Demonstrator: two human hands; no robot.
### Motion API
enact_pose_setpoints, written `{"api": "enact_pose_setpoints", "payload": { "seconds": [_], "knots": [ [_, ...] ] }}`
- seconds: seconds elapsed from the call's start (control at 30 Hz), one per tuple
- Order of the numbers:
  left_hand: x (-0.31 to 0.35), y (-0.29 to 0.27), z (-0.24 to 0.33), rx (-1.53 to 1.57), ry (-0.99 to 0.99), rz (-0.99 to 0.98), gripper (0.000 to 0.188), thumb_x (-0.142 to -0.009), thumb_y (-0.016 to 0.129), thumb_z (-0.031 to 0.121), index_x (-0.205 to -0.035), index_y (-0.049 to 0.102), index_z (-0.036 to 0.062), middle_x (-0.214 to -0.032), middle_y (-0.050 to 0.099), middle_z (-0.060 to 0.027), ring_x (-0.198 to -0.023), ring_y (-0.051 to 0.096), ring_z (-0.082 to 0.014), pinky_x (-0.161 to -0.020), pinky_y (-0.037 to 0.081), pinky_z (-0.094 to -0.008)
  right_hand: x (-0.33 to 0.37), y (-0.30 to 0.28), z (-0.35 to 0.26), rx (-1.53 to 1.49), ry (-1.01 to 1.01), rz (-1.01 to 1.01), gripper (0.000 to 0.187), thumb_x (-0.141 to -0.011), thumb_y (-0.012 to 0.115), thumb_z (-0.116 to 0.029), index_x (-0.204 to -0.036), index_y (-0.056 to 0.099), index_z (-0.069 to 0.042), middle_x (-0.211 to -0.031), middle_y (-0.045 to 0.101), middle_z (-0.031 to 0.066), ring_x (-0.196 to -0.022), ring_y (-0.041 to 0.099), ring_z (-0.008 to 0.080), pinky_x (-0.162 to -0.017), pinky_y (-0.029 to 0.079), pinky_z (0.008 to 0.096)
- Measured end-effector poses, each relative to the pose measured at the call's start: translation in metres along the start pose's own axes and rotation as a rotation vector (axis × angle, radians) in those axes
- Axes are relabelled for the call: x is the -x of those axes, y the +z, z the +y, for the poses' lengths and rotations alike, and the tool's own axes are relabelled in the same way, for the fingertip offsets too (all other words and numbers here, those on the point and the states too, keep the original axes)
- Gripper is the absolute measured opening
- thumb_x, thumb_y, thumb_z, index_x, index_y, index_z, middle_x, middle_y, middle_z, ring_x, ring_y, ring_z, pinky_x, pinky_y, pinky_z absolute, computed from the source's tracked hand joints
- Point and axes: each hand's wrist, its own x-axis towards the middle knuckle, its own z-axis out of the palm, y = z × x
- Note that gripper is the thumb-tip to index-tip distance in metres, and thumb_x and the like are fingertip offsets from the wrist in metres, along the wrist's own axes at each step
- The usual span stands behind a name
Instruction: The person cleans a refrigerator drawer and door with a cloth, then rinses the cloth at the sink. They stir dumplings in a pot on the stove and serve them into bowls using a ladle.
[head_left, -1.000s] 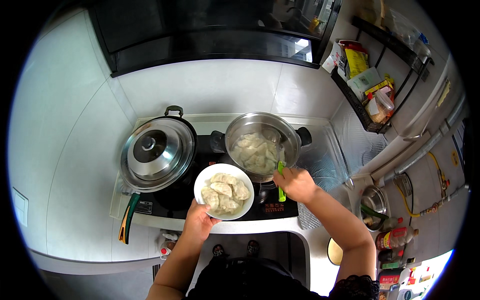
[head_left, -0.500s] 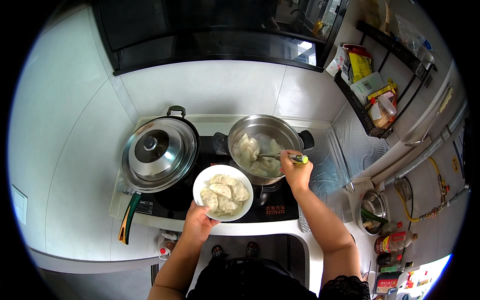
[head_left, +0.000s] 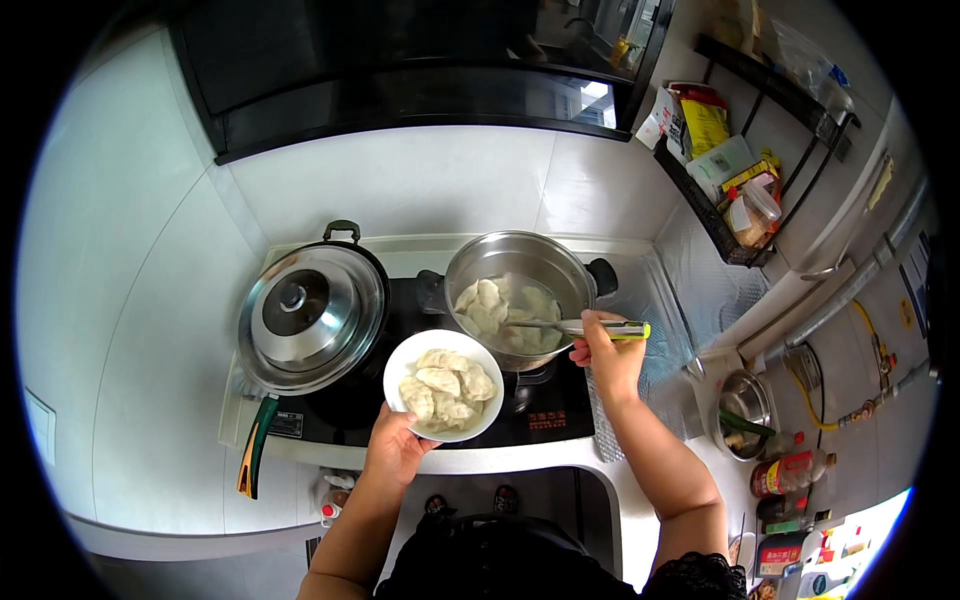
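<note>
My left hand grips the near left rim of a white bowl, thumb on top. Several boiled dumplings fill the bowl, which is held just in front of a steel pot. In the pot, more dumplings lie in cloudy water. My right hand is closed around a long-handled cooking spoon with a yellow-green handle end. Its handle slants over the pot's right rim, and its head is down among the dumplings, hidden from sight.
Left of the pot, a wok with a domed lid sits on the black cooktop. A wall rack holds packets and jars. At right stand a metal bowl and several bottles.
My right hand has moved slightly right and nearer to me, and the spoon handle now lies flatter. Dumplings in the pot have shifted lower. My left hand still holds the bowl almost unmoved.
</note>
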Motion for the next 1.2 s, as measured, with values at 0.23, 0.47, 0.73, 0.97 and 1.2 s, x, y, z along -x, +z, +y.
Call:
{"api": "enact_pose_setpoints", "payload": {
  "seconds": [0.23, 0.47, 0.73, 0.97, 1.2],
  "knots": [
    [0.001, 0.009, -0.001, -0.031, -0.011, 0.004, 0.059, -0.074, 0.053, 0.019, -0.130, 0.041, 0.0023, -0.123, 0.054, -0.0144, -0.110, 0.056, -0.0303, -0.089, 0.048, -0.0468, 0.019, -0.021, -0.016, -0.020, 0.025, -0.018, 0.025, -0.084, 0.067, -0.018, -0.093, 0.064, 0.004, -0.066, 0.061, 0.0083, -0.049, 0.059, 0.0129, -0.044, 0.048, 0.0227],
    [0.003, 0.004, -0.005, -0.048, -0.028, 0.008, 0.059, -0.075, 0.053, 0.020, -0.129, 0.042, 0.0012, -0.123, 0.054, -0.0153, -0.110, 0.056, -0.0304, -0.090, 0.048, -0.0470, 0.043, -0.041, -0.021, 0.053, -0.112, -0.100, 0.019, -0.082, 0.068, -0.013, -0.092, 0.065, 0.003, -0.070, 0.063, 0.0075, -0.055, 0.061, 0.0116, -0.050, 0.051, 0.0223],
    [0.007, 0.004, -0.009, -0.010, -0.027, -0.013, 0.060, -0.076, 0.051, 0.019, -0.132, 0.038, 0.0046, -0.127, 0.050, -0.0151, -0.113, 0.054, -0.0312, -0.089, 0.048, -0.0470, 0.043, -0.058, -0.017, 0.401, -0.711, -0.216, 0.012, -0.071, 0.072, -0.003, -0.082, 0.067, -0.001, -0.073, 0.068, 0.0103, -0.057, 0.064, 0.0185, -0.056, 0.052, 0.0262],
    [0.010, 0.004, -0.008, -0.028, -0.015, -0.007, 0.059, -0.075, 0.052, 0.020, -0.130, 0.040, 0.0014, -0.126, 0.052, -0.0165, -0.113, 0.054, -0.0322, -0.092, 0.047, -0.0474, 0.044, -0.055, -0.030, 0.454, -0.968, -0.290, 0.013, -0.072, 0.072, -0.003, -0.082, 0.065, -0.001, -0.070, 0.066, 0.0097, -0.054, 0.063, 0.0197, -0.053, 0.051, 0.0273],
    [0.011, 0.004, -0.009, -0.016, -0.034, 0.004, 0.060, -0.075, 0.052, 0.019, -0.131, 0.039, 0.0054, -0.126, 0.051, -0.0146, -0.112, 0.054, -0.0305, -0.089, 0.048, -0.0470, 0.044, -0.061, -0.026, 0.555, -1.080, -0.320, 0.013, -0.072, 0.072, -0.004, -0.082, 0.065, -0.002, -0.068, 0.065, 0.0087, -0.050, 0.062, 0.0185, -0.048, 0.050, 0.0260]
  ]
}}
